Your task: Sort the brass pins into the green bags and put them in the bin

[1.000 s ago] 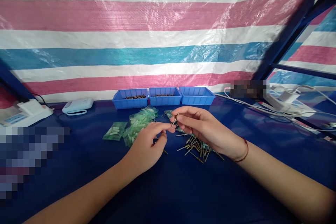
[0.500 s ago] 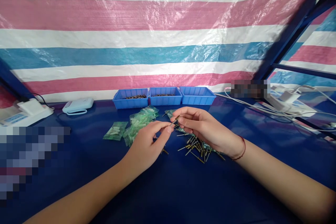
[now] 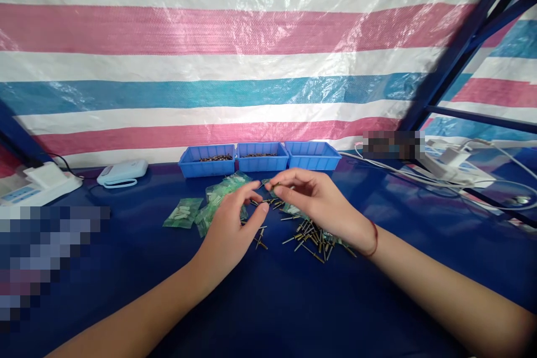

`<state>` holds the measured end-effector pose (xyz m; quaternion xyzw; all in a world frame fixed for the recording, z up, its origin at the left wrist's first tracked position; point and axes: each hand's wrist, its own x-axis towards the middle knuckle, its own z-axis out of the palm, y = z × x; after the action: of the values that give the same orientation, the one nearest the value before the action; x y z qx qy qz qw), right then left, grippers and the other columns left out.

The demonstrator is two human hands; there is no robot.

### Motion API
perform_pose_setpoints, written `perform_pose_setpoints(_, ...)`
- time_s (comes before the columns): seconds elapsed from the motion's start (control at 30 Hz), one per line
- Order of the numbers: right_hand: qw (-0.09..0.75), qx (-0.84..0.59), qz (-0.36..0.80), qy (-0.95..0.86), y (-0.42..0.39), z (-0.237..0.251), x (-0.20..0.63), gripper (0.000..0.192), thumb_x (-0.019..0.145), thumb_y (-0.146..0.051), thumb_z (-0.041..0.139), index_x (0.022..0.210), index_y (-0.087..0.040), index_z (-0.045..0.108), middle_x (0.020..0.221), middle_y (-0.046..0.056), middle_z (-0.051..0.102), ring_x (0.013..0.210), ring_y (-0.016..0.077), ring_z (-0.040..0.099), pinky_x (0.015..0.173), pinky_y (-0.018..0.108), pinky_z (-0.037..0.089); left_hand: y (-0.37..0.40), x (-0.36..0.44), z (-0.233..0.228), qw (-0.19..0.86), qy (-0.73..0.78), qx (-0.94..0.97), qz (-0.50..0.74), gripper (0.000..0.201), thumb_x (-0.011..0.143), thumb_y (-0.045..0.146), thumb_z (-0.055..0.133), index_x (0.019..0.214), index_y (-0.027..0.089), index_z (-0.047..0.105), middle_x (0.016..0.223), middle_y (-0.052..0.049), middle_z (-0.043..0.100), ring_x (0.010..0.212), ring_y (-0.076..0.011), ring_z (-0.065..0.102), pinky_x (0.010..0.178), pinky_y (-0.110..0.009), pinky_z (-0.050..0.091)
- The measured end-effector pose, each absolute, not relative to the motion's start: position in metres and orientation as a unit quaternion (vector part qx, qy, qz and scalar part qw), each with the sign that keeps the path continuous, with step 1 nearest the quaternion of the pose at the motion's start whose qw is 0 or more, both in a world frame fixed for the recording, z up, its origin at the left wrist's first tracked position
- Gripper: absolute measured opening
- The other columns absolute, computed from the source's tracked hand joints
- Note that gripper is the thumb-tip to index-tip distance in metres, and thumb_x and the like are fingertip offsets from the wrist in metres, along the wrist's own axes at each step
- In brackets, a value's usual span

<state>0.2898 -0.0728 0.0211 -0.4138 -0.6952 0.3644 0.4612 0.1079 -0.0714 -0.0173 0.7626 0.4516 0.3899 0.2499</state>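
My right hand [image 3: 312,198] pinches a brass-coloured blind rivet [image 3: 276,185] between thumb and fingertips, and most of it is hidden. To its left, my left hand [image 3: 230,218] has thumb and fingers apart with nothing gripped. A loose pile of rivets [image 3: 312,238], brass bodies on thin steel pins, lies on the table below my right hand. Several more rivets [image 3: 260,238] are scattered between the hands. Beyond my left hand are green plastic bags [image 3: 216,196] heaped together. One flat green bag [image 3: 183,212] with white pieces inside lies to their left.
Three blue bins stand in a row at the back: the left bin [image 3: 207,168] and middle bin [image 3: 263,164] hold small metal parts, beside the right bin [image 3: 314,163]. A pale blue case [image 3: 122,172] and power strips [image 3: 46,184] with cables lie on the blue table [image 3: 268,313].
My left fingers have let go of the rivet's pin and spread apart. My right hand has shifted slightly left, still pinching the rivet. The view has tilted a little.
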Motion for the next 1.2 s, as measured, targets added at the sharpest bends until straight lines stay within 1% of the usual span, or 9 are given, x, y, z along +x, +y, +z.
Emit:
perform_pose_setpoints(0.1, 0.486, -0.455, 0.159, -0.729, -0.038, 0.030, 0.293, 0.015, 0.086, -0.027, 0.057, 0.095, -0.021, 0.068, 0.096, 0.005, 0.071, 0.087, 0.0186, 0.064, 0.076, 0.035, 0.049, -0.069, 0.108, -0.023, 0.246, 0.471, 0.740, 0.412, 0.051, 0.091, 0.037, 0.050, 0.138, 0.024, 0.035, 0.114, -0.007, 0.061, 0.106, -0.0228, 0.054, 0.080, -0.035, 0.044)
perform_pose_setpoints(0.2, 0.425, -0.483, 0.015, -0.766, 0.001, 0.034, 0.296, 0.024, 0.092, -0.023, 0.046, 0.106, -0.019, 0.065, 0.102, 0.007, 0.070, 0.090, 0.0186, 0.063, 0.080, 0.035, 0.048, -0.069, 0.107, -0.025, 0.256, 0.465, 0.740, 0.413, 0.050, 0.093, 0.038, 0.047, 0.139, 0.025, 0.033, 0.116, -0.008, 0.058, 0.107, -0.0228, 0.053, 0.080, -0.036, 0.045)
perform_pose_setpoints(0.33, 0.351, -0.472, -0.012, -0.808, 0.003, 0.026, 0.292, 0.026, 0.085, -0.014, 0.053, 0.109, -0.016, 0.065, 0.106, 0.010, 0.068, 0.095, 0.0227, 0.060, 0.085, 0.038, 0.044, -0.069, 0.107, -0.024, 0.245, 0.462, 0.722, 0.454, 0.048, 0.096, 0.037, 0.042, 0.141, 0.026, 0.028, 0.122, -0.009, 0.053, 0.111, -0.0227, 0.050, 0.089, -0.039, 0.042)
perform_pose_setpoints(0.43, 0.302, -0.441, -0.003, -0.845, -0.039, 0.012, 0.281, 0.019, 0.088, -0.018, 0.050, 0.091, -0.016, 0.069, 0.088, 0.006, 0.069, 0.084, 0.0194, 0.059, 0.080, 0.033, 0.044, -0.068, 0.107, -0.025, 0.210, 0.452, 0.691, 0.524, 0.051, 0.098, 0.035, 0.035, 0.145, 0.028, 0.017, 0.132, -0.011, 0.043, 0.113, -0.0221, 0.047, 0.091, -0.038, 0.042)
perform_pose_setpoints(0.5, 0.224, -0.388, 0.025, -0.894, -0.069, 0.003, 0.274, 0.024, 0.091, -0.031, 0.051, 0.093, -0.015, 0.069, 0.082, 0.006, 0.066, 0.078, 0.0184, 0.058, 0.076, 0.031, 0.044, -0.067, 0.108, -0.027, 0.190, 0.442, 0.684, 0.548, 0.051, 0.098, 0.035, 0.034, 0.146, 0.029, 0.016, 0.134, -0.011, 0.039, 0.113, -0.0224, 0.046, 0.088, -0.037, 0.044)
perform_pose_setpoints(0.63, 0.148, -0.360, 0.048, -0.920, -0.095, -0.008, 0.269, 0.042, 0.088, -0.050, 0.055, 0.107, -0.015, 0.069, 0.096, 0.009, 0.064, 0.084, 0.0203, 0.058, 0.076, 0.031, 0.045, -0.066, 0.108, -0.031, 0.190, 0.436, 0.699, 0.534, 0.048, 0.099, 0.038, 0.031, 0.145, 0.029, 0.018, 0.133, -0.011, 0.040, 0.114, -0.0228, 0.045, 0.094, -0.041, 0.042)
perform_pose_setpoints(0.8, 0.147, -0.369, 0.054, -0.916, -0.092, -0.009, 0.273, 0.024, 0.095, -0.026, 0.047, 0.099, -0.017, 0.069, 0.096, 0.006, 0.062, 0.083, 0.0167, 0.057, 0.075, 0.027, 0.045, -0.067, 0.108, -0.031, 0.212, 0.435, 0.731, 0.481, 0.041, 0.099, 0.040, 0.030, 0.139, 0.028, 0.032, 0.132, -0.009, 0.044, 0.122, -0.0232, 0.042, 0.102, -0.044, 0.036)
perform_pose_setpoints(0.97, 0.126, -0.379, 0.014, -0.917, -0.093, -0.010, 0.276, 0.022, 0.095, -0.019, 0.044, 0.096, -0.014, 0.065, 0.093, 0.008, 0.063, 0.082, 0.0191, 0.055, 0.076, 0.031, 0.045, -0.067, 0.109, -0.028, 0.204, 0.421, 0.765, 0.442, 0.033, 0.099, 0.035, 0.030, 0.122, 0.025, 0.051, 0.126, -0.007, 0.053, 0.124, -0.0221, 0.044, 0.108, -0.043, 0.031)
perform_pose_setpoints(1.2, 0.111, -0.366, -0.024, -0.923, -0.094, -0.012, 0.279, 0.018, 0.090, -0.010, 0.045, 0.092, -0.014, 0.063, 0.094, 0.009, 0.061, 0.081, 0.0197, 0.052, 0.076, 0.032, 0.045, -0.069, 0.112, -0.025, 0.208, 0.413, 0.779, 0.423, 0.033, 0.099, 0.033, 0.031, 0.108, 0.022, 0.060, 0.116, -0.006, 0.059, 0.117, -0.0211, 0.049, 0.104, -0.039, 0.033)
